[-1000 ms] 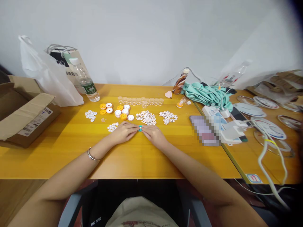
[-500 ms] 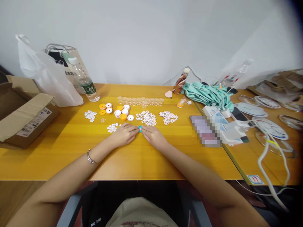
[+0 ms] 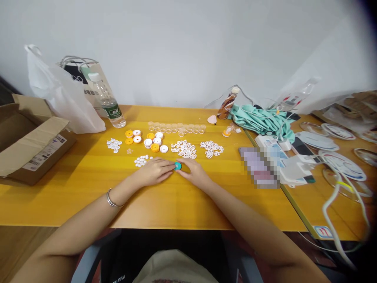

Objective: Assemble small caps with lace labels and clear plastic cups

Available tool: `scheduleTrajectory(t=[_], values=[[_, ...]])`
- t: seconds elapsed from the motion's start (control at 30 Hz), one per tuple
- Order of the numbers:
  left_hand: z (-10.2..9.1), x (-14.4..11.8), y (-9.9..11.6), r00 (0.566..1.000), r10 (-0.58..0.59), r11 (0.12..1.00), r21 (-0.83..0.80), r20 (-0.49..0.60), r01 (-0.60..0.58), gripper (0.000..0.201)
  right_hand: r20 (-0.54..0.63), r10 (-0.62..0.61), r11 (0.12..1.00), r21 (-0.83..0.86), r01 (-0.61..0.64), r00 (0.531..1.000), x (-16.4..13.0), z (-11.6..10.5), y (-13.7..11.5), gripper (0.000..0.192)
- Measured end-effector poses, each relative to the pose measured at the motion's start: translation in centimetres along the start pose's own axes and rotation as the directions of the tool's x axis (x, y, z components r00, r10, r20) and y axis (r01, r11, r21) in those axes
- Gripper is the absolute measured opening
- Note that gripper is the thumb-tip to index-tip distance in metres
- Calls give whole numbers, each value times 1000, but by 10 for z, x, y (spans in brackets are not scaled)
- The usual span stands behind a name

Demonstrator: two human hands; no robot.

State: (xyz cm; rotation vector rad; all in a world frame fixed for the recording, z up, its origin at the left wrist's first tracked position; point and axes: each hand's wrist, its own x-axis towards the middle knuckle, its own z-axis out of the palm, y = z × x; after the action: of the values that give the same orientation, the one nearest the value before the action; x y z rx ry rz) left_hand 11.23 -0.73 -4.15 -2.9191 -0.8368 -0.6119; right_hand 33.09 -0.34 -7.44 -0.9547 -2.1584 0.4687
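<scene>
My left hand [image 3: 154, 172] and my right hand [image 3: 194, 171] rest on the yellow table [image 3: 88, 184] with their fingertips meeting on a small teal round part [image 3: 177, 166], which both pinch. A bracelet circles my left wrist. Just beyond the hands lie two heaps of white perforated discs [image 3: 184, 148], a heap of small white buttons [image 3: 141, 160], and several orange and white round caps [image 3: 149, 139]. A row of clear rings [image 3: 175, 127] lies farther back.
An open cardboard box [image 3: 28, 141] sits at the left, with a white plastic bag [image 3: 59, 94] and a water bottle [image 3: 108, 101] behind. At the right are a teal cloth [image 3: 260, 120], a brown bottle [image 3: 226, 104], white devices, cables and round plates [image 3: 341, 161].
The teal part now shows more of its round face between my fingertips. The view has shifted slightly; my hands stay in the same spot.
</scene>
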Motion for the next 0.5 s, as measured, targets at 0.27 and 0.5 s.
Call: scheduleTrajectory(t=[0.27,0.5], values=[[-41,-32,-63,898,-440,897,-42,18,440,19,34,6,1000,18,-7,999,0,-3,-4,26],[-36,-30,-60,805,-533,824,-57,260,563,19,35,-23,999,32,22,999,1,-4,-4,24]])
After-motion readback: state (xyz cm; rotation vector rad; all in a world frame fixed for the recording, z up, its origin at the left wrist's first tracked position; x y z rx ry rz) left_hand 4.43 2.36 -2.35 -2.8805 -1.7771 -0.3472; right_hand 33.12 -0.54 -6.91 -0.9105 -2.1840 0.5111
